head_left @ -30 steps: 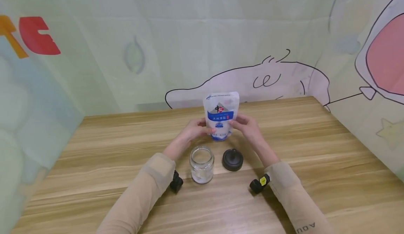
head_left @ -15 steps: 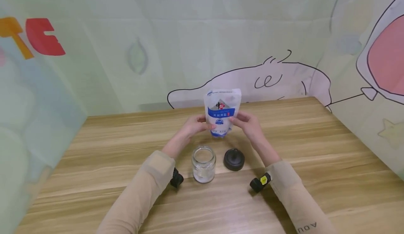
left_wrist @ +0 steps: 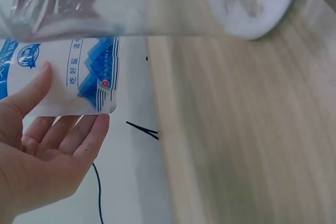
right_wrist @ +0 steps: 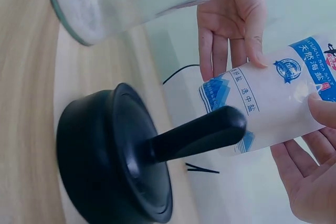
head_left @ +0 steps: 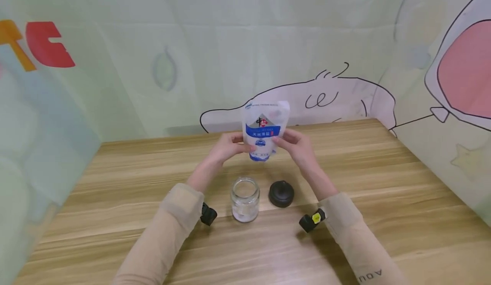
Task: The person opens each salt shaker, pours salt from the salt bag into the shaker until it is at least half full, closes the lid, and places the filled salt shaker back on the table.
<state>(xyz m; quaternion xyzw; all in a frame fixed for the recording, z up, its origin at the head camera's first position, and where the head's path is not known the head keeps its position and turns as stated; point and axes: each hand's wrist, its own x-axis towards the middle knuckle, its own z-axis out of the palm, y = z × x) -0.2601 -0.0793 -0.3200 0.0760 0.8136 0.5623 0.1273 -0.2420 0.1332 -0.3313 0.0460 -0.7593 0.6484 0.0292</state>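
A white and blue bag of sea salt is held upright above the far part of the table, its printed front toward me. My left hand grips its left edge, thumb on the front and fingers behind. On the opposite edge my right hand pinches the bag in the same way. Nearer to me stands an uncapped glass jar with some white stuff at its bottom. Beside the jar, to its right, lies a black lid; the right wrist view shows the lid's raised handle.
The wood-grain table reaches back to a printed cloth backdrop with cartoon drawings. Black wrist devices jut inward from both sleeves, one left and one right, on either side of the jar and lid.
Both hands have raised the salt bag a little off the table, and it has moved slightly upward in the head view. Jar and lid have stayed where they were.
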